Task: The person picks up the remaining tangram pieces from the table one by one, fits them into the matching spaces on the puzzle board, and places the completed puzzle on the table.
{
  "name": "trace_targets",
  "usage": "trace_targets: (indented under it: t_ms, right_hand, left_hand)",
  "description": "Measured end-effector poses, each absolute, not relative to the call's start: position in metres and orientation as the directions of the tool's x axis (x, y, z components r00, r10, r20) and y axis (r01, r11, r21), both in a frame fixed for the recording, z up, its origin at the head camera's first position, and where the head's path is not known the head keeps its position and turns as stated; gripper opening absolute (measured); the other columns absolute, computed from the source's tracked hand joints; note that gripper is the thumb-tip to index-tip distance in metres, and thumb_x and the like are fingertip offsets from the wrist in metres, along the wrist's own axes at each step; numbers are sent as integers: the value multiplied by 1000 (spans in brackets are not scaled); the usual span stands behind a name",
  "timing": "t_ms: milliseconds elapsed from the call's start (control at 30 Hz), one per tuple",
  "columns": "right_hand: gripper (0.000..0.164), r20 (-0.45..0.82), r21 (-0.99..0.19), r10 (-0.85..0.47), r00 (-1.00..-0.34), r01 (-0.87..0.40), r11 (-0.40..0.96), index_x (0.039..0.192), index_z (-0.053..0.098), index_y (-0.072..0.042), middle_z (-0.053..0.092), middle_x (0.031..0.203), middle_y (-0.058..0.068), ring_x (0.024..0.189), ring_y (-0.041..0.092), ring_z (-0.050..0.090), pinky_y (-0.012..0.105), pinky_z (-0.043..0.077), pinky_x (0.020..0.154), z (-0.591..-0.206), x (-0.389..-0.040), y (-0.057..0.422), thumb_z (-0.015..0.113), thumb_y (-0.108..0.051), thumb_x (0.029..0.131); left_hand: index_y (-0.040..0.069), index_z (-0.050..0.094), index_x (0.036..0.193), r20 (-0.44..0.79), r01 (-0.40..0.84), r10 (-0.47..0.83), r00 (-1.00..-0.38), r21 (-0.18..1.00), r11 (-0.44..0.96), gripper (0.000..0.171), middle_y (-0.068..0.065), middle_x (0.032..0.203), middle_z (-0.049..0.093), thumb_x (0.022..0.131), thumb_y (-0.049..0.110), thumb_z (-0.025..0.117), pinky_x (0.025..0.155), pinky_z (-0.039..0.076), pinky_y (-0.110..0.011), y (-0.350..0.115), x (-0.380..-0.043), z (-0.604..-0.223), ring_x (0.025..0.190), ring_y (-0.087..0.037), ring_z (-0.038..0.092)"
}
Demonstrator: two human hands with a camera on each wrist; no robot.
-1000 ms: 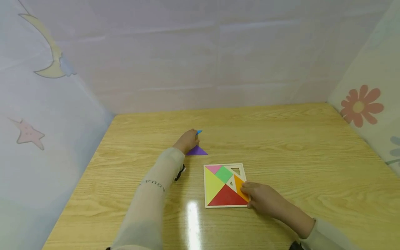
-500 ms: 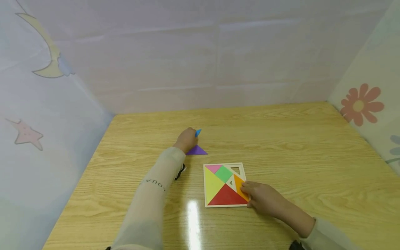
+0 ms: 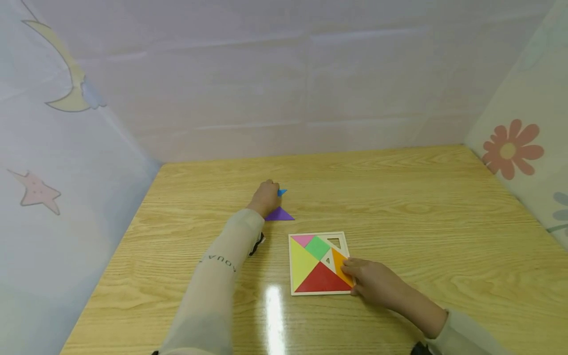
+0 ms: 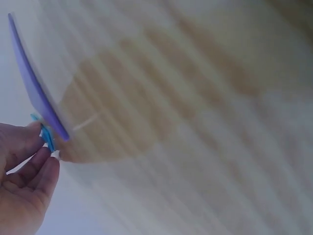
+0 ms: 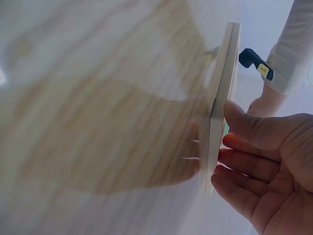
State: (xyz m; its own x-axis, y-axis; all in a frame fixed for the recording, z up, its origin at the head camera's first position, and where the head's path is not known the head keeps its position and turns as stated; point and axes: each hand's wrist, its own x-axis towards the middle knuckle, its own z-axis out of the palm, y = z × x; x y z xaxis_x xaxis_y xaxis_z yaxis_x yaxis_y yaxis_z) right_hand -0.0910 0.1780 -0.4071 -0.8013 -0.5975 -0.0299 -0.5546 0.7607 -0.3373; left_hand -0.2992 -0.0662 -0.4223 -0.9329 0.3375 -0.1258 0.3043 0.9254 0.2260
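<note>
A small blue tangram piece, with a pointed tip showing, is pinched between the thumb and fingers of my left hand. The left wrist view shows the blue piece at the fingertips, overlapping a purple triangle. That purple triangle lies on the table just below the hand, partly hidden by it. My right hand holds the right edge of a square tangram board, fingers over an orange piece. In the right wrist view, thumb and fingertips meet the board's edge.
Red, yellow, green and pink pieces sit in the board. A triangular recess with a cut-out shows at its upper right. Printed fabric walls border the wooden table.
The blue piece's visible tip has shifted and turned slightly in my left fingers, now sitting a little lower. The right hand and board have stayed in place.
</note>
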Motion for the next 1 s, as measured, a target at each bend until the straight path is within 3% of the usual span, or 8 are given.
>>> trace_targets:
  t_ms: [200,433,700,1000]
  right_hand:
    - [45,-32,-333,-589,-807,-547,768,104,60,6,57,107,17,102,31,51,42,43,81,-406,-92,179,72,-13,65]
    - [45,-18,-337,-594,-804,-554,761,103,60,6,57,107,17,102,31,51,41,44,80,-407,-91,179,73,-14,65]
    - [44,-23,-340,-593,-805,-551,762,103,60,6,57,107,17,102,31,51,42,44,80,-406,-92,180,72,-12,66]
    - [44,-17,-337,-593,-805,-553,762,103,60,6,57,107,17,102,31,51,41,43,81,-408,-93,181,72,-12,66]
  left_hand:
    - [-1,51,105,-163,281,332,-929,273,920,22,-12,98,45,87,9,45,82,42,-33,-66,-299,-420,96,-26,45]
    - [4,48,100,-226,212,298,-927,341,916,20,-11,99,41,80,2,48,77,40,-33,-69,-297,-416,94,-25,39]
    - [3,46,94,-202,210,324,-924,440,873,10,-8,91,44,84,4,49,73,41,-29,-69,-298,-419,81,-20,43]
    - [-2,53,93,-187,175,336,-923,573,801,12,-12,94,54,82,-3,50,76,44,-30,-79,-300,-420,85,-22,49]
